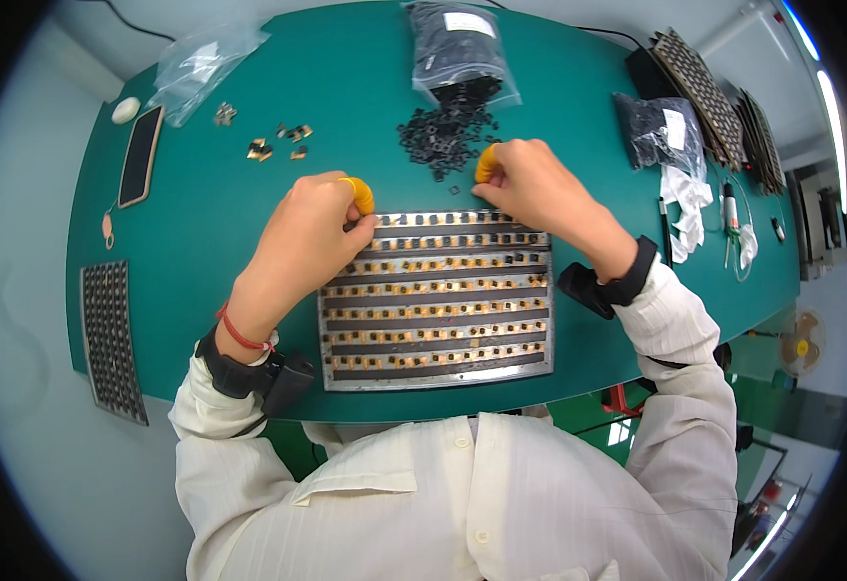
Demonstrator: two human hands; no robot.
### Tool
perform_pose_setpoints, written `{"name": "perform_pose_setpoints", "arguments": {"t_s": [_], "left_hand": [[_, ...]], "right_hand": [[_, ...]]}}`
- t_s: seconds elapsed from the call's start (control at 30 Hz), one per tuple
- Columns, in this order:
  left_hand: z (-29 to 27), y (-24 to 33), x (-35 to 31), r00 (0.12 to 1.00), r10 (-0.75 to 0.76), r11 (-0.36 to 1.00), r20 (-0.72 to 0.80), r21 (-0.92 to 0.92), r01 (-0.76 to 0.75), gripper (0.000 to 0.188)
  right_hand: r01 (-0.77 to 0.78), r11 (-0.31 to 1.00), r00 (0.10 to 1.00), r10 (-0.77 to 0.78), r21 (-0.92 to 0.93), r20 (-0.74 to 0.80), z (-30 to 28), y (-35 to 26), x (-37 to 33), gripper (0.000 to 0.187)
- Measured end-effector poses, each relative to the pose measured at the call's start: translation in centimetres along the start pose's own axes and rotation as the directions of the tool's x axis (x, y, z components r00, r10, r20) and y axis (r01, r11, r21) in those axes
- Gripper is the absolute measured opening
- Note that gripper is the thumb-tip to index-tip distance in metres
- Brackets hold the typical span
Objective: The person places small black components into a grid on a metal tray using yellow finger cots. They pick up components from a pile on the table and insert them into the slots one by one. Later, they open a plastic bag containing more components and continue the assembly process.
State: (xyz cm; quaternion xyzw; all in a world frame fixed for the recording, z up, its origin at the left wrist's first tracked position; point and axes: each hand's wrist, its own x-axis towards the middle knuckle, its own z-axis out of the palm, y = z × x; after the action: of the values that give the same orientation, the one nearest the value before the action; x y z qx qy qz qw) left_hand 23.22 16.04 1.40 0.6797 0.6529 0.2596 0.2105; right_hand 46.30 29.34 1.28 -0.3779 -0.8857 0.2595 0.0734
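A metal tray (pixel 437 373) with rows of small black-and-gold parts lies in front of me. At its far left corner, my left hand (pixel 315 228) has thumb and yellow-covered forefinger pinched together; whatever is between them is hidden. My right hand (pixel 538 186), also with a yellow finger cover, is closed in a pinch just beyond the tray's far right edge. What it holds, if anything, is too small to make out. Beside it spreads a pile of small black square pieces (pixel 438 136), with one loose black piece (pixel 454 191) nearer the tray.
A plastic bag of black pieces (pixel 454 44) stands behind the pile. Small gold-and-black parts (pixel 260 150) and a phone (pixel 141 157) lie to the left. Another filled tray (pixel 112 339) overhangs the left table edge. A second bag (pixel 664 134) and stacked trays (pixel 699 92) sit at right.
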Motion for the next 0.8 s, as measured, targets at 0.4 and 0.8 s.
{"name": "perform_pose_setpoints", "arguments": {"t_s": [0.4, 0.8], "left_hand": [[-1.1, -0.2, -4.2, 0.994, 0.063, 0.995, 0.085, 0.073, -0.069, 0.014], [0.7, 0.5, -4.4, 0.982, 0.154, 0.950, 0.113, 0.255, -0.179, 0.018]], "right_hand": [[-0.091, 0.993, 0.995, 0.088, 0.079, 0.040, -0.9, 0.8, 0.2, 0.018], [0.079, 0.990, 0.995, -0.072, 0.114, -0.062, -1.0, -1.5, -6.8, 0.013]]}}
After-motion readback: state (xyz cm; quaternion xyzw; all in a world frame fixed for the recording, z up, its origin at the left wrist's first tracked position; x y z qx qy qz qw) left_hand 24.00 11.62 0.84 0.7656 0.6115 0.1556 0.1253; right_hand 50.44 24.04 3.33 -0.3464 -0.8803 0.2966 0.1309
